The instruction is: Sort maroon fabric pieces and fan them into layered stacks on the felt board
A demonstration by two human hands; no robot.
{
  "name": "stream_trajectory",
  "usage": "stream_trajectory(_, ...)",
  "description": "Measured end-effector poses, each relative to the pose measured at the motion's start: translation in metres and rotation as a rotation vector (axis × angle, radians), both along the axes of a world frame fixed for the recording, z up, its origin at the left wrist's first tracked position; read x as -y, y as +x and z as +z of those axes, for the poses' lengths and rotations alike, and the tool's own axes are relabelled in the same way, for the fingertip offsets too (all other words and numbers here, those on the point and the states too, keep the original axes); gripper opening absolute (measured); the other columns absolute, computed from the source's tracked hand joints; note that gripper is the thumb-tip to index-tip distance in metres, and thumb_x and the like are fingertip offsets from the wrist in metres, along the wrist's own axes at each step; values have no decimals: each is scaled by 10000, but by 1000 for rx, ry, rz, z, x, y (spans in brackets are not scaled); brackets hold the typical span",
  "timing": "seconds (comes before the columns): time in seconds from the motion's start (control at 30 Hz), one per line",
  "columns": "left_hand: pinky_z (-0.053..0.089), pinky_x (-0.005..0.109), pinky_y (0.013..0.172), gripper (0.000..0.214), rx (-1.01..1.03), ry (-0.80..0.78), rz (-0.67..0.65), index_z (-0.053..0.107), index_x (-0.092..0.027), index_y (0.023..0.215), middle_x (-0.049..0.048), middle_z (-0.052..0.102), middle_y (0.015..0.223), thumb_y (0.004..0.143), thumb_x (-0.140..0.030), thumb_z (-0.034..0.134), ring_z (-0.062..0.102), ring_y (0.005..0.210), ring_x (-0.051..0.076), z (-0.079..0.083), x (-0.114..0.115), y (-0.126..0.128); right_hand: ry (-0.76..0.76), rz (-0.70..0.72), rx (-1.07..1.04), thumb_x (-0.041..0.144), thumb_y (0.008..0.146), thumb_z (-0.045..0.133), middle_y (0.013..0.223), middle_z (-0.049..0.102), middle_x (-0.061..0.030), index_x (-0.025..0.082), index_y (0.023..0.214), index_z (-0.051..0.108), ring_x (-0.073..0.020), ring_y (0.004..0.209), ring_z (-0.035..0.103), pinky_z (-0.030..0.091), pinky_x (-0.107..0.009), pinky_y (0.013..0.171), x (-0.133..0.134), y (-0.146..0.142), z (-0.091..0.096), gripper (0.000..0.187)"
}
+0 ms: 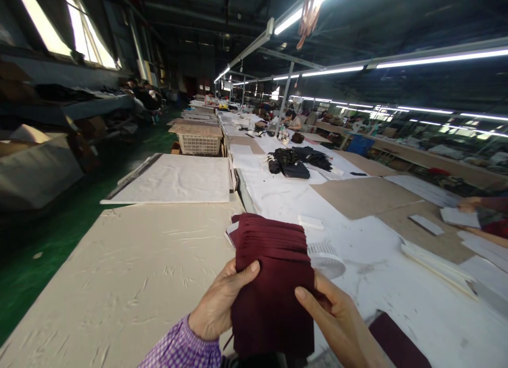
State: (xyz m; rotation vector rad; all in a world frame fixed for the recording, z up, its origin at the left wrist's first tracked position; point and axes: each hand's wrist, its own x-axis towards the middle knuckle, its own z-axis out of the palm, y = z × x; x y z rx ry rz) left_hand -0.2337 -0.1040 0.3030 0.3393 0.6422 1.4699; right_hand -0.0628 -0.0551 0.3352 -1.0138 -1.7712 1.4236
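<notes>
A thick stack of maroon fabric pieces (273, 299) is held up in front of me, its top edges fanned out in steps. My left hand (222, 294) grips the stack's left side, thumb lying across the front piece. On the right edge, my right hand (333, 310) pinches the stack between thumb and fingers; those fingers are partly hidden behind it. Another maroon fabric piece (399, 341) lies on the white table at the lower right. Just behind the stack a small white fan (327, 262) is partly covered by it.
A cream-covered board (130, 267) lies at the left, with a white padded board (178, 177) beyond it. Dark folded garments (296, 161) sit farther along the white table (369, 283). A plastic crate (200, 144) stands behind. At the far right another person's hand (470, 204) shows.
</notes>
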Motion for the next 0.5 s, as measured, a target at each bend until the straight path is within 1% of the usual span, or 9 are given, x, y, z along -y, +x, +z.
stream_trajectory(0.1,535,313,785,242,-3,-7,8,676,-111,963,113,722,880,736,-192,705,684,802,212,-1,1,0,25,12,47,484,813,562,1069,663,-87,181,1067,661,-253,989,600,503,-339,849,3,1,2,407)
stream_trajectory(0.17,535,317,793,221,4,-25,35,673,-111,930,108,723,873,730,-197,712,683,809,214,-1,2,0,47,22,149,504,822,537,967,687,-76,171,999,681,-257,951,609,508,-323,817,5,3,4,404)
stream_trajectory(0.23,534,328,802,206,13,-35,77,669,-118,911,103,723,879,730,-207,714,683,814,216,-1,2,0,32,101,223,527,833,501,861,694,-63,162,915,697,-251,854,626,519,-303,737,9,4,4,422)
stream_trajectory(0.27,533,334,806,207,15,-36,95,667,-121,912,102,722,886,731,-210,713,682,816,217,0,2,0,10,154,221,534,836,487,841,693,-59,161,902,700,-248,821,629,521,-298,705,10,4,3,435)
stream_trajectory(0.3,533,338,808,212,13,-32,105,665,-122,919,103,722,893,733,-212,712,682,818,219,1,2,0,-11,197,196,533,837,483,850,693,-58,162,913,700,-248,815,631,523,-298,697,12,5,3,437)
stream_trajectory(0.33,533,341,810,219,8,-24,104,665,-121,928,105,720,901,734,-212,710,682,820,221,1,2,-1,-22,217,158,523,835,490,887,693,-60,165,946,697,-249,840,631,523,-304,721,13,5,2,428)
stream_trajectory(0.4,532,340,810,231,-5,-4,84,668,-116,946,112,719,912,738,-210,707,682,822,223,3,3,0,-11,183,84,488,829,520,995,681,-67,177,1039,674,-252,931,619,509,-323,812,13,4,2,406)
stream_trajectory(0.5,529,328,817,234,-15,19,48,677,-118,957,110,720,915,741,-206,703,682,826,217,4,3,4,85,44,53,443,830,543,1112,645,-78,194,1105,649,-243,1034,582,470,-328,901,11,2,2,386)
